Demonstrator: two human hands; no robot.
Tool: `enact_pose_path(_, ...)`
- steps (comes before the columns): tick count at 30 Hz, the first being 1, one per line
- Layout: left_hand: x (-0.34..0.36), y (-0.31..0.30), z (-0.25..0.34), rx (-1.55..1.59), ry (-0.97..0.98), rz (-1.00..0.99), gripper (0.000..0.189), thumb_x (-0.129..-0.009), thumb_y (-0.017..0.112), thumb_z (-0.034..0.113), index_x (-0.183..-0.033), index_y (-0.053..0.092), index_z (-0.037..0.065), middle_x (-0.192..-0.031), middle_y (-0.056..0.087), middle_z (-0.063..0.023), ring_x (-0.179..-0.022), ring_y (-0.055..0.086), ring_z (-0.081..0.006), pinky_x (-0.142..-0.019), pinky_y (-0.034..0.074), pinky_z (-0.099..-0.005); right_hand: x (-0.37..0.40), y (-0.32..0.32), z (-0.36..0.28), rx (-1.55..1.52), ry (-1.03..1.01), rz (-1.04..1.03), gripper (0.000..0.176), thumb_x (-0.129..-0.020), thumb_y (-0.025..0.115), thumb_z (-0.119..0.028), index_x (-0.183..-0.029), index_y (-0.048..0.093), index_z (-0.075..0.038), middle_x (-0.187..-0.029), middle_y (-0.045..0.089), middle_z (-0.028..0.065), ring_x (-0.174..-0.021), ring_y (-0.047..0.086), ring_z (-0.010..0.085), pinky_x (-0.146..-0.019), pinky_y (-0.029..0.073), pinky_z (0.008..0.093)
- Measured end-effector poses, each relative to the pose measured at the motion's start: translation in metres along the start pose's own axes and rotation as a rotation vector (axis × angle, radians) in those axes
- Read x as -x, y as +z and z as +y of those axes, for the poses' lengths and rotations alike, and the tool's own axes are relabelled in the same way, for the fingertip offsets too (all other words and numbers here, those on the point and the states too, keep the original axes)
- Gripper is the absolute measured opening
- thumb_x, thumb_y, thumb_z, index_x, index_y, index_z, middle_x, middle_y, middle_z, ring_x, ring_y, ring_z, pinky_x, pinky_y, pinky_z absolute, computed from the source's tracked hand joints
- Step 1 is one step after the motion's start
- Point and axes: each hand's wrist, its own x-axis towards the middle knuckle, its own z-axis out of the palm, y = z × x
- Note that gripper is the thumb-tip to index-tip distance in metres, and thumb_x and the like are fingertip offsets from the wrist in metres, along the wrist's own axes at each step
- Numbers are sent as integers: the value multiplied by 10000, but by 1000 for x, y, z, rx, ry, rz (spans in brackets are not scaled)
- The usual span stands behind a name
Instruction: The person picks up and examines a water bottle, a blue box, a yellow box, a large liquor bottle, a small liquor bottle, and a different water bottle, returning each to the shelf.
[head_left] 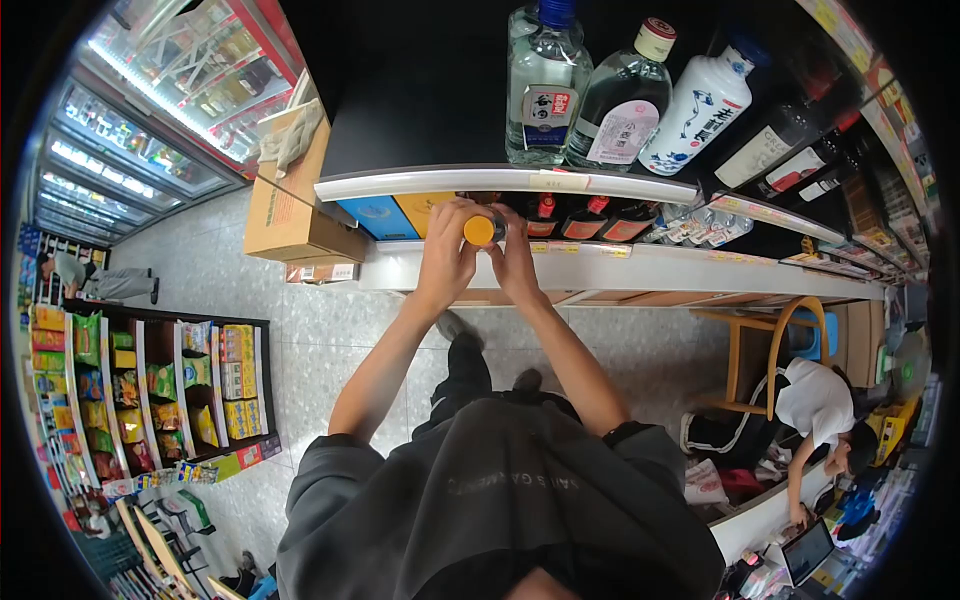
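Both of my hands are closed around a bottle with an orange-yellow cap (479, 231), seen from above at the front of the lower shelf. My left hand (450, 245) wraps its left side, and my right hand (514, 258) grips the right side. Fingers and cap hide most of its body. Just left of it stand a blue box (378, 217) and a yellow box (418, 208). On the right, dark bottles with red caps (583, 222) line the same shelf.
Above, the upper shelf's white edge (440, 182) carries a clear liquor bottle (548, 95), a pink-labelled bottle (622, 105) and a white-and-blue bottle (700, 108). A cardboard box (295, 220) is at left. Behind me are a snack rack (165, 385), a wooden chair (752, 355) and a seated person (815, 405).
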Motion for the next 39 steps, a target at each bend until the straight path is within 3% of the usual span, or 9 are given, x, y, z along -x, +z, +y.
enact_pose_path(16, -10, 35, -45, -76, -319, -148, 279, -799, 652, 2, -1057, 556, -40, -945, 604, -227, -875, 563, -419, -745, 443, -476, -12, 17, 59, 56, 184, -84, 690, -756, 684, 53, -1357, 352, -15, -1133, 491, 232, -1059, 494, 405, -908, 446, 444)
enact_pose_path(20, -9, 42, -49, -64, -291, -84, 257, -811, 653, 12, -1041, 554, -45, -901, 602, -239, -816, 569, -421, -703, 440, -487, -14, 21, 63, -74, 266, -62, 642, -768, 674, 35, -1332, 369, -3, -1103, 486, 231, -1028, 497, 406, -883, 450, 447)
enact_pose_path(23, -12, 45, -46, -96, -258, -13, 251, -819, 639, 3, -1047, 548, -48, -872, 601, -228, -793, 571, -421, -687, 444, -476, -19, 18, 65, 96, 313, -184, 570, -795, 662, -13, -1298, 393, 1, -1082, 489, 226, -1016, 496, 397, -876, 448, 447)
enact_pose_path(25, -12, 45, -45, 30, -346, -70, 284, -836, 593, -6, -1081, 470, -81, -947, 547, -299, -861, 528, -476, -750, 423, -503, -23, 18, 64, 97, 367, -196, 519, -813, 659, -64, -1264, 414, 5, -1076, 497, 225, -1015, 500, 388, -880, 449, 440)
enact_pose_path(29, 4, 45, -31, -2, -331, -72, 468, -814, 502, -118, -1266, 395, -66, -1152, 510, -297, -1062, 512, -457, -884, 424, -460, -27, 17, 70, 32, 380, -218, 550, -812, 667, -88, -1283, 403, 15, -1142, 503, 241, -1063, 499, 402, -932, 427, 440)
enact_pose_path(32, 31, 37, -12, 33, -280, -82, 715, -784, 450, -163, -1438, 175, -78, -1453, 273, -292, -1366, 295, -412, -1113, 276, -392, -27, 18, 80, 15, 281, -244, 593, -815, 674, -118, -1310, 384, 30, -1247, 477, 265, -1145, 473, 419, -992, 387, 440)
enact_pose_path(34, 52, 29, -2, 81, -307, -141, 696, -791, 461, -153, -1431, 199, -73, -1441, 298, -286, -1357, 316, -405, -1111, 286, -390, -32, 18, 76, 36, 466, -307, 658, -821, 677, -150, -1355, 346, 45, -1325, 433, 283, -1238, 414, 424, -1061, 329, 432)
enact_pose_path(37, 92, 20, 4, 177, -416, -260, 642, -808, 480, -121, -1406, 254, -55, -1400, 353, -285, -1318, 375, -408, -1076, 341, -400, -26, 24, 82, 50, 373, -217, 720, -812, 693, -162, -1380, 310, 58, -1358, 400, 294, -1282, 377, 421, -1092, 302, 413)
enact_pose_path(39, 125, 20, 2, 228, -499, -316, 607, -819, 487, -98, -1388, 285, -43, -1373, 383, -290, -1287, 414, -418, -1044, 386, -412, -20, 29, 90, 86, 319, -158, 643, -808, 692, -155, -1328, 369, 43, -1264, 484, 258, -1222, 448, 393, -1039, 350, 412)
